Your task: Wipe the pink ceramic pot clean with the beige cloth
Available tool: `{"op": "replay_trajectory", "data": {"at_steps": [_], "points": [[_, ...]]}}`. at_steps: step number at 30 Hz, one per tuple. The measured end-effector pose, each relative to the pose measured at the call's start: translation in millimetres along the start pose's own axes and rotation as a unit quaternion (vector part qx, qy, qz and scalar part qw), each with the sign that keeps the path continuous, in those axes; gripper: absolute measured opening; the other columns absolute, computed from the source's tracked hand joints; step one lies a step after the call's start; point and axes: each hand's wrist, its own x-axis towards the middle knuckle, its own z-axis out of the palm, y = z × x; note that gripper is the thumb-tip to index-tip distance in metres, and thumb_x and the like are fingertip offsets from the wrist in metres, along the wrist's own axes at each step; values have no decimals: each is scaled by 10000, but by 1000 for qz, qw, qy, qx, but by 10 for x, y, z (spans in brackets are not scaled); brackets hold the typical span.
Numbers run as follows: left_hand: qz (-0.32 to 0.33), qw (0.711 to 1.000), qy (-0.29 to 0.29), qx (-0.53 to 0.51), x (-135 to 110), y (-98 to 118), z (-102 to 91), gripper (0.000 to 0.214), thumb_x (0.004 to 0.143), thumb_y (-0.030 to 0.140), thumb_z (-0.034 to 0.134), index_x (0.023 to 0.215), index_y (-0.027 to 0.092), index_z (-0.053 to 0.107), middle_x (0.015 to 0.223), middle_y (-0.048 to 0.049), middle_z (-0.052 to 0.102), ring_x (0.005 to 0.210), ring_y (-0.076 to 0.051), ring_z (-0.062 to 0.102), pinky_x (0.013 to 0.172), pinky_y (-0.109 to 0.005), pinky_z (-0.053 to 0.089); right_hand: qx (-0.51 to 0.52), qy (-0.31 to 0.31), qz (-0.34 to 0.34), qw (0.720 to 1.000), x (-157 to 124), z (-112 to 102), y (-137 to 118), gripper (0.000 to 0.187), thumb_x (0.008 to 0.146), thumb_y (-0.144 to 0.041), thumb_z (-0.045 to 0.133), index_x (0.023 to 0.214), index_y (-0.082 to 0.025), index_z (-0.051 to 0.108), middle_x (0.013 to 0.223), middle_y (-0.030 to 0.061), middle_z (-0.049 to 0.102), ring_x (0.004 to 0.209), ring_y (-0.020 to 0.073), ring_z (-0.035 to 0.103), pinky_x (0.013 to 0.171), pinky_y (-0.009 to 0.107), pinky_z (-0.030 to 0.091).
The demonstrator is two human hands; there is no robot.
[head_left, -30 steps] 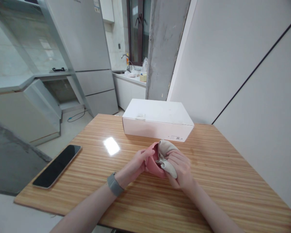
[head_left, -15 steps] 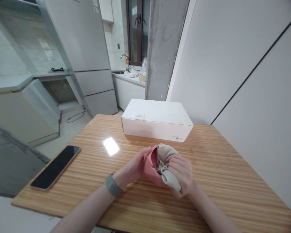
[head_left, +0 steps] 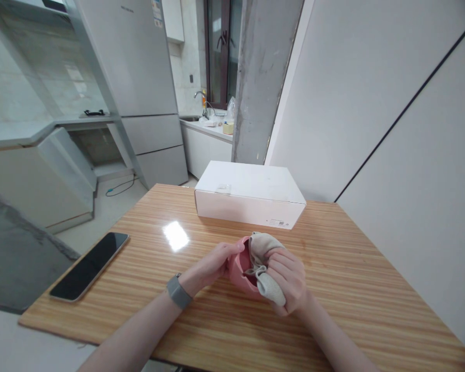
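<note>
Two hands meet just in front of a white box (head_left: pixel 250 195) on a wooden table (head_left: pixel 356 289): the left hand (head_left: pixel 213 264) grips a pink pouch (head_left: pixel 238 269), the right hand (head_left: pixel 289 281) a beige cloth (head_left: pixel 264 261). A phone (head_left: pixel 88 265) lies far left of the box.

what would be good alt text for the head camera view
Two bare hands work over a wooden table: the left hand steadies a pink pouch while the right hand presses a beige cloth into it. A white box lies just behind, and a dark phone lies at the left.
</note>
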Motion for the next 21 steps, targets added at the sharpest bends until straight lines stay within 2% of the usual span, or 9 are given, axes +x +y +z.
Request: {"op": "replay_trajectory", "data": {"at_steps": [8,12,16,18,21], "points": [[55,998,24,-30,41,9,-8,373,693,467,762,824,120,723,802,-61,726,717,-158,594,698,-264,436,-1,37,50,998,70,86,-104,205,828,-215,441,624,-224,463,539,2,428,524,159,398,552,366,483],[58,996,35,-52,79,-88,-14,349,720,477,731,731,130,685,680,-35,686,604,-127,568,600,-241,429,-62,26,81,994,104,118,-98,157,794,-169,500,646,-217,480,550,9,465,542,167,436,573,359,465],[45,997,4,-56,70,-115,-3,332,724,452,723,666,134,647,633,-29,657,558,-120,551,566,-241,438,-112,12,86,990,102,127,-67,176,794,-183,501,629,-228,462,547,8,470,534,167,432,550,340,420],[31,998,-17,-53,57,-82,-4,330,730,451,715,709,125,668,681,-55,681,603,-144,586,593,-259,463,-99,17,69,993,81,105,-58,175,805,-199,476,633,-229,466,544,12,472,528,172,424,537,343,411],[2,997,-44,-56,43,-7,-16,464,787,562,616,910,124,708,845,-94,724,701,-185,631,625,-283,483,-61,26,44,997,37,55,-56,185,825,-219,433,648,-223,485,540,22,470,527,181,424,539,361,427]]}}
